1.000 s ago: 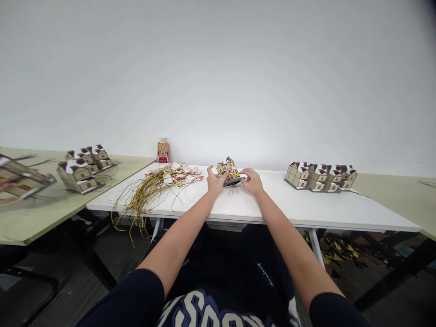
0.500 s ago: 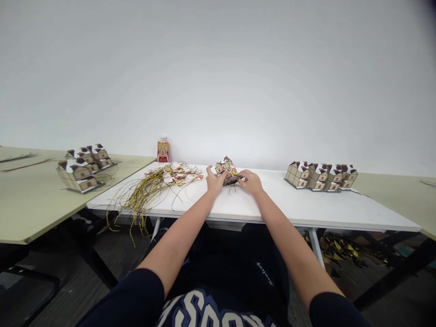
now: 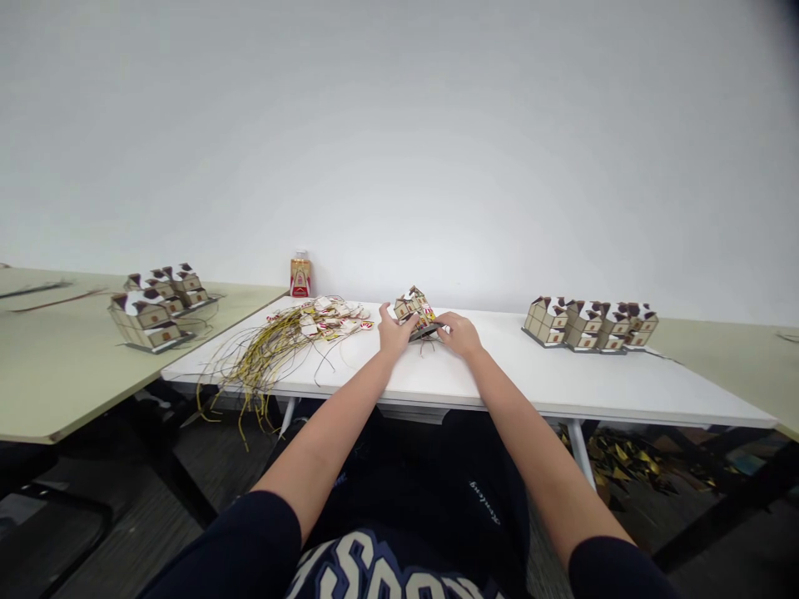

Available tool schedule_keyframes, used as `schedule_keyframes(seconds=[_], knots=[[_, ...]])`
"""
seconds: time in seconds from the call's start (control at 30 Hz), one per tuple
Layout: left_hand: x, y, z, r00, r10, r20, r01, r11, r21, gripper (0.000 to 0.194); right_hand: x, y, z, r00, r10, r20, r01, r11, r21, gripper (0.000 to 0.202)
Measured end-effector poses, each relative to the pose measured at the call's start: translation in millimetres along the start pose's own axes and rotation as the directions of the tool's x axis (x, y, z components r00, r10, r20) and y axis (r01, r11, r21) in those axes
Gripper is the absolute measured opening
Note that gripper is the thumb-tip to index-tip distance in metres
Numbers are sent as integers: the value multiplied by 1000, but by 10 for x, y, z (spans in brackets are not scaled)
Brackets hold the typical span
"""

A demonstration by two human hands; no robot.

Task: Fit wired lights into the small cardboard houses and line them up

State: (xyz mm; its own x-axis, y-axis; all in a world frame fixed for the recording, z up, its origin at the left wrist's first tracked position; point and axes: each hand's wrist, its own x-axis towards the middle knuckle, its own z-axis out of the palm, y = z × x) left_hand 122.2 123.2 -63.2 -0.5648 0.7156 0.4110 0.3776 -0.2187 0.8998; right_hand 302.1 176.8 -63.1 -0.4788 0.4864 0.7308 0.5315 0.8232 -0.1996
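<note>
A small model house with a dark, white-patched roof is tilted between my hands above the white table. My left hand is closed on its left side, with the thumb against the front. The fingers of my right hand pinch the right edge of its dark base. Thin wires hang below that base. A red-and-white round piece shows at the lower right of the house front. To the left lies a pile of small white and red pieces with long yellow and black wires.
Several similar model houses stand in a row on the white table, to the right. More model houses sit on the pale table at left. A red-and-gold bottle stands by the wall.
Both hands keep hold of the model house in nearly the same place. Its base appears tilted slightly differently, and the camera view has shifted a little.
</note>
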Motion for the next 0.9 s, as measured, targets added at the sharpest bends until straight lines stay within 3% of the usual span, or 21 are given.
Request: schedule_keyframes(seconds=[0.17,0.37,0.9], knots=[[-25,49,-24,1000,16,7,-16,1000,14,81,-12,-75,-22,994,98,-45,-101,992,-72,34],[-84,135,-52,999,25,40,-25,1000,13,79,-22,-123,-58,995,100,-12,-101,990,-98,51],[-111,145,-63,997,63,54,-66,996,59,78,-5,-151,-62,988,153,22,-149,982,-120,51]])
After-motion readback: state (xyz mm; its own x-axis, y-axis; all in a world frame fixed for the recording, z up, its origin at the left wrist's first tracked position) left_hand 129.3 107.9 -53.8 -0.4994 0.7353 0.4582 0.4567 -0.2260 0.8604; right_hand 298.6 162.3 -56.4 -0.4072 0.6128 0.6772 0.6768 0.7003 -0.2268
